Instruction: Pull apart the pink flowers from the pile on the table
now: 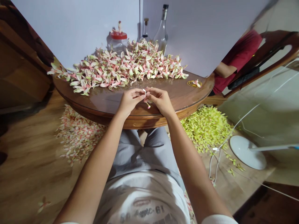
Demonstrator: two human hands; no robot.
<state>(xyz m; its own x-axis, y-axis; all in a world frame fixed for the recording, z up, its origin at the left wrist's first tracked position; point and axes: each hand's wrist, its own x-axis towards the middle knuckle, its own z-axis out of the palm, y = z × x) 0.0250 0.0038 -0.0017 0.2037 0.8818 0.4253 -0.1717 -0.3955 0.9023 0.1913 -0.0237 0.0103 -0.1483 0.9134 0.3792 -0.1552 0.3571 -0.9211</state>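
Observation:
Over the front part of the brown wooden table (pixel 100 101), my left hand (pixel 131 100) and my right hand (pixel 160 99) meet, fingertips almost touching. Both are closed in a pinch on one small pink-and-white flower (pixel 149 106). A white petal sticks up between the fingers and a pale tip hangs below; the fingers hide the middle. Just beyond my hands lies a wide heap of pink, white and green flowers (pixel 121 70). To the right on the tabletop are yellow rubber bands (pixel 193 83) with a single flower on them.
A red-lidded jar (pixel 118 36) and two glass bottles, one tall (pixel 161 34), stand behind the heap. Pink flowers (pixel 79 133) lie on the floor at left, yellow-green ones (pixel 205 127) at right. Near a white round base (pixel 247 152) run cables. A person's red sleeve (pixel 245 49) shows at right.

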